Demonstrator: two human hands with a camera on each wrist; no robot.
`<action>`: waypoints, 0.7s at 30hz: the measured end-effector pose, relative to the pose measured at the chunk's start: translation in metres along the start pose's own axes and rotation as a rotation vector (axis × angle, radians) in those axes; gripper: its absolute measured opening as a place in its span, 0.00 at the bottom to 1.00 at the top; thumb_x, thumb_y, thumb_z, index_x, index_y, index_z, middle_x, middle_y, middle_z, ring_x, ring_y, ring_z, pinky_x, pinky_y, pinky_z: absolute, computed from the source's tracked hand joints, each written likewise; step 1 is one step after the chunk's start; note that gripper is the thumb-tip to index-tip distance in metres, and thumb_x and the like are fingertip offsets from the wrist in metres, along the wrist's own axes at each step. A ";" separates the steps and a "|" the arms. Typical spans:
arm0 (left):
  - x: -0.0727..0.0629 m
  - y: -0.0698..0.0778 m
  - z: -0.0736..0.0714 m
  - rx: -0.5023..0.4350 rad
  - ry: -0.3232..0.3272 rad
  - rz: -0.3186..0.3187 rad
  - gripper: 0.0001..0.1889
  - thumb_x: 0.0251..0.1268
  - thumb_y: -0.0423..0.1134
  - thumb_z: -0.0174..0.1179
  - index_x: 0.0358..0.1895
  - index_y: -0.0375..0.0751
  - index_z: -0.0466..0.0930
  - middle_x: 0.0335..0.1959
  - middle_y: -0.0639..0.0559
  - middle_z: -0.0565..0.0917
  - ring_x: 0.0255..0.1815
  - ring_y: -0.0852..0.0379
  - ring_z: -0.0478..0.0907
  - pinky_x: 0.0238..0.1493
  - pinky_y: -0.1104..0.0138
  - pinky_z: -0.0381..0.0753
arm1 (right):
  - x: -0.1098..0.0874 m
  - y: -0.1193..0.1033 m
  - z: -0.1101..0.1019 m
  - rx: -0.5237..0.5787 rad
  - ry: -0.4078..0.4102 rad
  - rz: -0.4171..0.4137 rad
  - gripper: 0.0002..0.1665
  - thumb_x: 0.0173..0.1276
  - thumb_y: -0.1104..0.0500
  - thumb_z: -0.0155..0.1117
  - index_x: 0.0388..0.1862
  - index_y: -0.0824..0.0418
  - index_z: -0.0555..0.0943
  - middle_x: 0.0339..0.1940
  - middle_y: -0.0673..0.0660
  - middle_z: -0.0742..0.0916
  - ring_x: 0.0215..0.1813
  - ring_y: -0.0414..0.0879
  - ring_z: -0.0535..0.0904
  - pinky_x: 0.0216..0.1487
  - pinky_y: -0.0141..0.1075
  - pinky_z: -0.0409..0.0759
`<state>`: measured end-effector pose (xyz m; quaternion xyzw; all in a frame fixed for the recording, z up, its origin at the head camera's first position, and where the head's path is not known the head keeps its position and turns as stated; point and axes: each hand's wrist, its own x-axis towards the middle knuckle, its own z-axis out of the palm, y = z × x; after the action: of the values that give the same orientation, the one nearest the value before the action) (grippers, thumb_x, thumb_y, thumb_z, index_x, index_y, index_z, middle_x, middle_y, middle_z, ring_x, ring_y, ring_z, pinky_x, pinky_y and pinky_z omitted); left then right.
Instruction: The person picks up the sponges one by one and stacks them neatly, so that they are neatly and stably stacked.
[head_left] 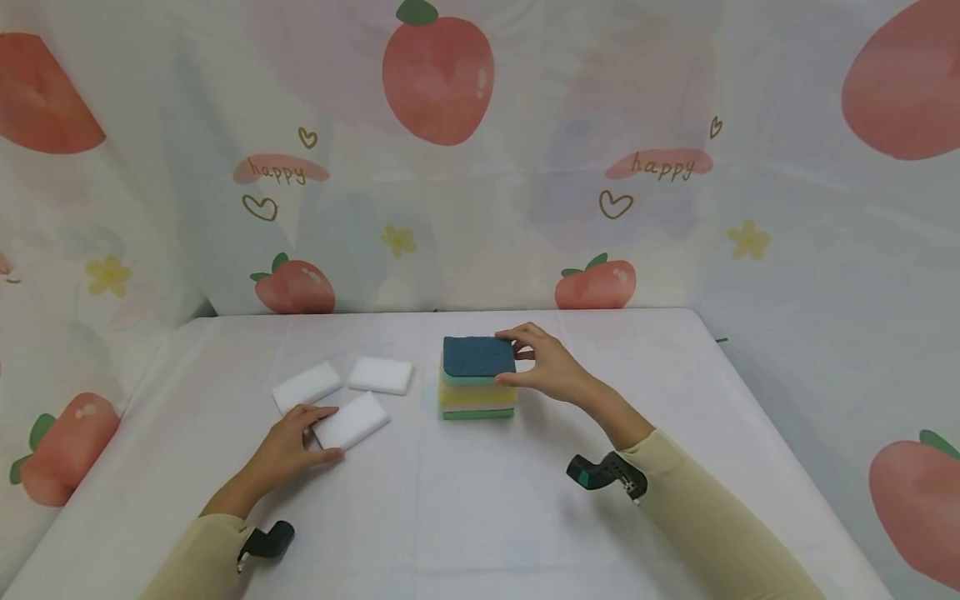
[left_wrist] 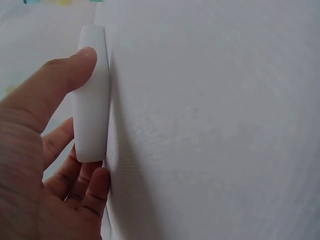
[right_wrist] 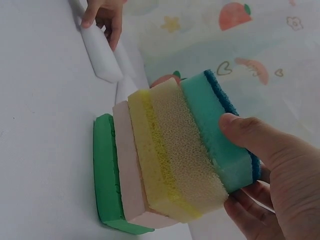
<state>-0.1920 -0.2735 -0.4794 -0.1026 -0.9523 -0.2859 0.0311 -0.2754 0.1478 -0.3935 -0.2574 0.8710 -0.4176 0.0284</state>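
Pale yellow sleeves [head_left: 712, 517] come nearest the camera, each with a dark wrist camera [head_left: 611, 475] strapped on behind the fingers. Thumb and fingers of the left hand [head_left: 288, 442] are moderately apart, pinching one white block [head_left: 356, 421] across its two long sides, toward its left end, low over the table [head_left: 465, 500]. Just beyond those fingers lies a second white block [head_left: 307, 386], and ahead and to the right of them a third white block [head_left: 381, 375].

Over on the other side, the right hand [head_left: 551, 367] pinches the right end of a turquoise sponge [head_left: 478, 357] topped by a dark blue scouring pad, thumb on the near side. Directly below those fingers the stack goes down through a beige porous layer [right_wrist: 190, 145], a yellow layer [right_wrist: 155, 165], a pale pink layer [right_wrist: 132, 170] and a green layer [right_wrist: 107, 170].

All of it should be light, soft and unbreakable, with little slip. Gentle pressure on opposite long edges looks enough; squeezing hard would dent the foam, and holding the sponge nearer its middle would steady it better.
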 end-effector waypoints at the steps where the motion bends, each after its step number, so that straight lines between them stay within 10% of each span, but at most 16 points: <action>1: 0.000 0.000 0.000 0.001 -0.001 0.002 0.39 0.46 0.52 0.77 0.63 0.38 0.77 0.53 0.44 0.77 0.42 0.55 0.70 0.41 0.64 0.72 | 0.000 0.000 0.000 0.000 -0.002 0.006 0.42 0.56 0.52 0.78 0.68 0.61 0.73 0.57 0.57 0.75 0.57 0.53 0.75 0.63 0.50 0.76; 21: -0.001 0.002 -0.005 -0.007 -0.006 0.004 0.37 0.48 0.53 0.76 0.62 0.39 0.77 0.50 0.46 0.77 0.38 0.57 0.68 0.35 0.69 0.69 | 0.000 0.001 0.000 -0.011 -0.003 0.003 0.42 0.56 0.52 0.78 0.68 0.60 0.73 0.56 0.57 0.76 0.57 0.52 0.75 0.63 0.49 0.76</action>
<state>-0.1909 -0.2745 -0.4743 -0.1056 -0.9511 -0.2889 0.0287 -0.2759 0.1481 -0.3946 -0.2568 0.8736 -0.4123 0.0287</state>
